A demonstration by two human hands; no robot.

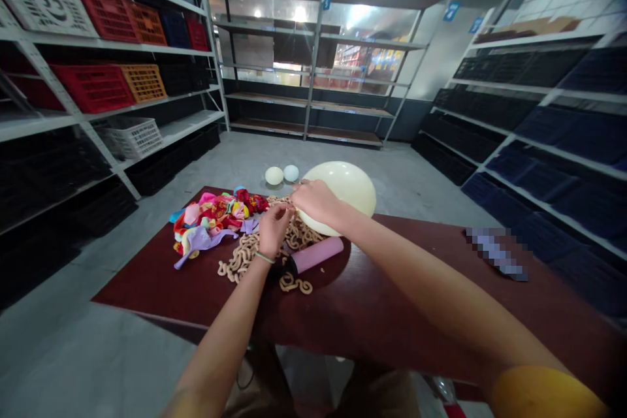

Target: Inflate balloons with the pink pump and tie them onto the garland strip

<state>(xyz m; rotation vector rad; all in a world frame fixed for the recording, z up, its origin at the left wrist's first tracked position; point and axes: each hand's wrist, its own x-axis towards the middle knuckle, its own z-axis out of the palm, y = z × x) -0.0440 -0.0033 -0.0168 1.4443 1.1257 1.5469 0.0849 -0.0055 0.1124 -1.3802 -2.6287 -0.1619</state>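
L hand raised, fingers pinched, R hand gripping cream balloon

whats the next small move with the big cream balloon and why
Probably knot its neck: the cream balloon is blown up, your right hand holds it near your left hand, and no knot shows, though fingers hide that end.

You're in a stockroom: grey metal shelving lines the walls, holding red, orange and black plastic crates.
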